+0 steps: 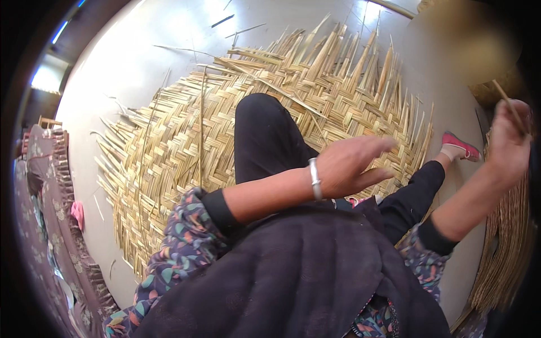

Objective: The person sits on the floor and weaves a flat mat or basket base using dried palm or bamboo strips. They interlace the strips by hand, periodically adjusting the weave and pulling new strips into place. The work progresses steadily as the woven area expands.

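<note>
A mat woven from flat straw-coloured reed strips (172, 146) lies on the floor under and around my bent knee, its edges bristling with loose strip ends. Over the mat, my left hand (352, 166), with a silver bangle at the wrist, is open; its fingers stretch to the right and nothing shows in them. My right hand (509, 138) is raised at the far right, closed around a thin reed strip (507, 104) that sticks up out of the fist. Part of that hand blurs into the dark rim.
A long bundle of reeds (501, 253) lies along the right side. Loose strips (222, 21) are scattered on the pale floor beyond the mat. At left stands a bed with a purple flowered cover (42, 225), a pink cloth (77, 215) beside it. My pink shoe (462, 146) rests at right.
</note>
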Action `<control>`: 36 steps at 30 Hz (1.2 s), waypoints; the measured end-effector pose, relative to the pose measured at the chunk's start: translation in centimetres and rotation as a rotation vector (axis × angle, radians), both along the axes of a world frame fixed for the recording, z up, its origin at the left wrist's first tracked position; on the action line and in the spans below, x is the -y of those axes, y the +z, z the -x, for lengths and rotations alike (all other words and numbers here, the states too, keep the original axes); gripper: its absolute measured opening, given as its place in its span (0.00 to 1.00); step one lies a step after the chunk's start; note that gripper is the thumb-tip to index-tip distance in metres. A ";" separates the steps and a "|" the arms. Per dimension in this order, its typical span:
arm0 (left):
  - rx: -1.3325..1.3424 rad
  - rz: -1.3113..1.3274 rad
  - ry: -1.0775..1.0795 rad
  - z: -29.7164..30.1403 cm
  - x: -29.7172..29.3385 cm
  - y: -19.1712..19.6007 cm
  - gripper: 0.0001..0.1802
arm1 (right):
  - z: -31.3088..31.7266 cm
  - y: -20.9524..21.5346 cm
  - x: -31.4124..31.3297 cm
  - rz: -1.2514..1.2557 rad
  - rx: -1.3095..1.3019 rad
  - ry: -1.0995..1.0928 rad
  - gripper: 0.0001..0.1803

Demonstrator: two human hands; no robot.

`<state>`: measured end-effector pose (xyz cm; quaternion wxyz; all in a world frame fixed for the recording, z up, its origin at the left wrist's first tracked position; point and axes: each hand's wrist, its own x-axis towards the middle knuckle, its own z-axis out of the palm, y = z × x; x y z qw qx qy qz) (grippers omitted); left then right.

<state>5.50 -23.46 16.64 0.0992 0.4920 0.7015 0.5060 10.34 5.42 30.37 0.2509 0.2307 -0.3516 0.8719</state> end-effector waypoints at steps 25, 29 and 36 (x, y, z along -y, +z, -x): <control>1.280 -0.450 0.218 5.6 4.6 -6.8 0.11 | -2.1 -16.7 11.8 -1.559 0.457 -0.780 0.15; 1.256 -0.564 0.281 6.5 4.5 -6.5 0.10 | -2.5 -17.5 13.2 -1.352 0.771 -0.257 0.15; 1.169 -0.365 0.459 6.2 4.8 -6.5 0.10 | -2.3 -17.9 16.5 -1.227 0.842 -0.098 0.14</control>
